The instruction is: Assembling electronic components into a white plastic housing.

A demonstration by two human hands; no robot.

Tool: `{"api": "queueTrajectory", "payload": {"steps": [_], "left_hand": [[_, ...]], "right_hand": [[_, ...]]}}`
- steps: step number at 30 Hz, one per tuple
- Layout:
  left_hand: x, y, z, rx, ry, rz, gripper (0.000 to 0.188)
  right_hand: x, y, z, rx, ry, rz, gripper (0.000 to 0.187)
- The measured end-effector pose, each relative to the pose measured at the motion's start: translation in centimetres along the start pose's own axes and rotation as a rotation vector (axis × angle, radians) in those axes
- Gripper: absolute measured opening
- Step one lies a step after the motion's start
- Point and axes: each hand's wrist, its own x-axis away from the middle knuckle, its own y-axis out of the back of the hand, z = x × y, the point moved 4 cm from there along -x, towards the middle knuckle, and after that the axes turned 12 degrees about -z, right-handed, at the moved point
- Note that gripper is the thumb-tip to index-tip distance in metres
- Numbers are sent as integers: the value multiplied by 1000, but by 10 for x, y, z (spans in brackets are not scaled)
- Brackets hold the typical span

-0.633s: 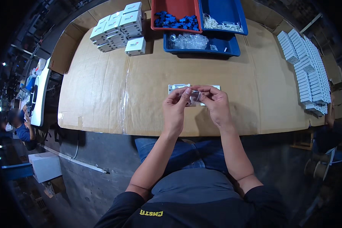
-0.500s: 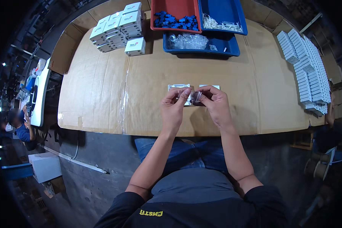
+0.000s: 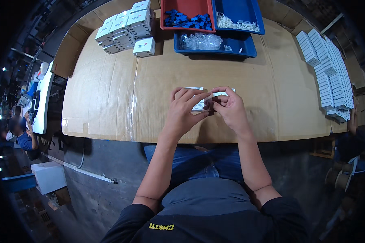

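Observation:
Both my hands meet over the near middle of the cardboard-covered table. Between their fingertips is a small clear plastic bag, seen almost edge-on; its contents cannot be made out. My left hand is closed on it with fingers and thumb spread along the bag's edge. Thumb and fingers of my right hand pinch the other side. Beneath my left hand lies a white box-like piece, partly covered by the fingers. A second white piece shows behind my right fingers.
White boxes are stacked at the back left. A red bin holds blue parts, a blue bin white parts, and a nearer blue bin clear bags. Rows of white pieces line the right side.
My left hand has opened its grip wider and turned over the bag, its fingers now reaching across. My right hand keeps its pinch, index finger raised a little. The bag has turned edge-on.

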Motion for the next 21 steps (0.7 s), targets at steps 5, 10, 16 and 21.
{"api": "queueTrajectory", "payload": {"steps": [5,10,16,21], "left_hand": [[2,-3,6,44,29,7,55],[4,-5,6,26,25,24,53],[11,-7,13,49,48,49,45],[16,-12,20,311,234,54,37]], "right_hand": [[-3,4,-7,92,-6,-26,23],[-4,6,-8,116,12,-34,23],[-2,6,-6,80,-27,-8,24],[3,11,7,178,-58,38,20]]}}
